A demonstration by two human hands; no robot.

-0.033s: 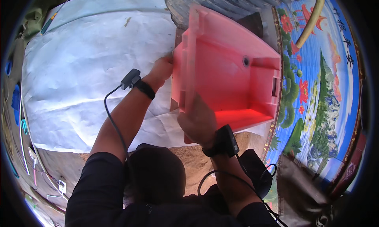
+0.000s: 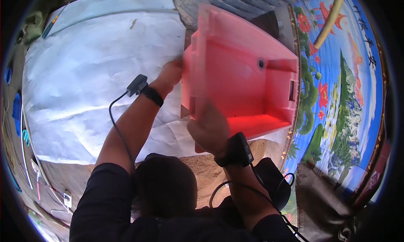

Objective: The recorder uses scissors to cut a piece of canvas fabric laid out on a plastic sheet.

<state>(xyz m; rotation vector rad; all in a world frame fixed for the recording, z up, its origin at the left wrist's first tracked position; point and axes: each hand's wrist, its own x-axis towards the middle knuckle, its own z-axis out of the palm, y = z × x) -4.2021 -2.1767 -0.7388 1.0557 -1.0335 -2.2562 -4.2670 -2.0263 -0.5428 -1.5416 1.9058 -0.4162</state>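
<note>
In the head view, the pink-red bin [image 2: 237,80], its open side showing between the white sheet [image 2: 84,82] and the painted panel [image 2: 322,111], has barely shifted since the previous picture, so the handling seems mid-step; the left grip [image 2: 171,73] meets its outer wall, the blurred right grip [image 2: 209,130] overlaps its near rim, though I cannot tell whether either pinches it

Room above sheet [image 2: 101,82], seemingly; tub [image 2: 240,73] rightward
</note>
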